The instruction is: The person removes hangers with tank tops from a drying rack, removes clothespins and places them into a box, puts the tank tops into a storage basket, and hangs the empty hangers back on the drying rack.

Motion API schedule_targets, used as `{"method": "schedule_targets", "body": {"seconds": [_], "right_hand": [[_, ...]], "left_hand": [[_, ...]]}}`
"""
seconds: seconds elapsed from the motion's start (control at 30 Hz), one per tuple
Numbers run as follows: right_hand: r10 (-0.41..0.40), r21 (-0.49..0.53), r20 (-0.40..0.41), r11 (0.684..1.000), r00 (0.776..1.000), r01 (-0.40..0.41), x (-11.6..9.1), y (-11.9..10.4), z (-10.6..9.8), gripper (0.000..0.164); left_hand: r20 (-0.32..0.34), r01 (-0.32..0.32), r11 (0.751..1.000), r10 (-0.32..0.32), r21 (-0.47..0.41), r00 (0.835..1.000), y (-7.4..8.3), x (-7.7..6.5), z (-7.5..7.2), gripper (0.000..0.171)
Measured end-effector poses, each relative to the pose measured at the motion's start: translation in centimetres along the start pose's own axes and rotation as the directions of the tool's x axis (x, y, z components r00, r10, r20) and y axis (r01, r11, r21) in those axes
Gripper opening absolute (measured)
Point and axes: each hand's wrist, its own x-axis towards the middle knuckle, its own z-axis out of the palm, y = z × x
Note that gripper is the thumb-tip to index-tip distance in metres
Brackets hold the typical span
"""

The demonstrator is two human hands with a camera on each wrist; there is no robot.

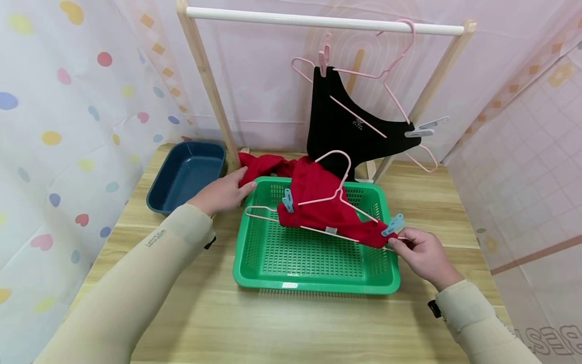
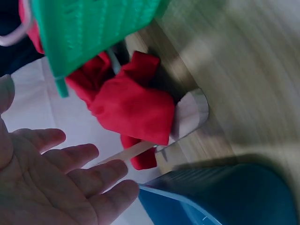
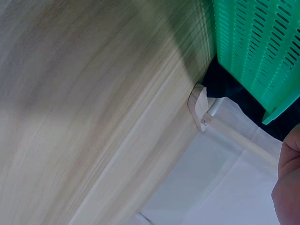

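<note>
A pink clothes hanger [image 1: 340, 191] lies over the green basket [image 1: 318, 287] with a red garment [image 1: 318, 182] fixed to its bar. One blue clothespin [image 1: 287, 200] clips the garment on the left, and another blue clothespin [image 1: 393, 225] clips it on the right. My right hand [image 1: 423, 253] pinches the hanger's right end, above the basket's rim. At the basket's back left corner my left hand [image 1: 224, 192] reaches toward the red cloth, fingers extended. In the left wrist view, its palm shows bare, and the red cloth [image 2: 136, 103] bunches between basket and rack foot.
Behind the basket stands a wooden rack with a white rail [image 1: 318, 20]. Black underwear [image 1: 350, 116] hangs there from another pink hanger [image 1: 400, 55], held by a pink clothespin [image 1: 324, 58] and a grey clothespin [image 1: 423, 129]. A blue basin [image 1: 156, 194] sits at the back left.
</note>
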Motion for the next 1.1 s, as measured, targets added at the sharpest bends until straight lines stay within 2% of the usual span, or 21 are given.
{"method": "schedule_targets", "body": {"seconds": [0.27, 0.43, 0.7, 0.9, 1.0, 1.1], "right_hand": [[-0.019, -0.034, -0.028, 0.999, 0.999, 0.018, -0.1, 0.7, 0.4, 0.031], [-0.038, -0.046, -0.032, 0.998, 0.999, 0.036, -0.1, 1.0, 0.5, 0.036], [-0.041, -0.108, -0.039, 0.993, 0.998, 0.036, 0.1, 1.1, 0.4, 0.037], [-0.044, -0.103, -0.038, 0.994, 0.998, 0.040, 0.0, 1.0, 0.5, 0.038], [-0.045, -0.103, -0.037, 0.994, 0.998, 0.041, 0.0, 1.1, 0.5, 0.039], [-0.045, -0.110, -0.039, 0.993, 0.998, 0.040, 0.1, 1.3, 0.5, 0.040]], "left_hand": [[0.037, 0.054, 0.995, -0.058, 0.080, 0.998, -0.3, 2.8, 0.0, 0.081], [0.034, 0.061, 0.994, -0.064, 0.086, 0.997, 0.0, 3.9, 0.0, 0.077], [0.017, 0.028, 0.995, -0.029, 0.099, 0.999, 1.7, 4.9, -0.3, 0.080], [0.105, 0.038, 0.996, -0.047, 0.087, 0.993, 2.4, 5.5, -0.4, 0.077], [0.153, 0.025, 0.997, -0.036, 0.070, 0.988, 2.3, 5.8, -0.4, 0.074], [0.166, 0.003, 0.997, -0.015, 0.072, 0.986, 2.1, 6.2, -0.3, 0.072]]}}
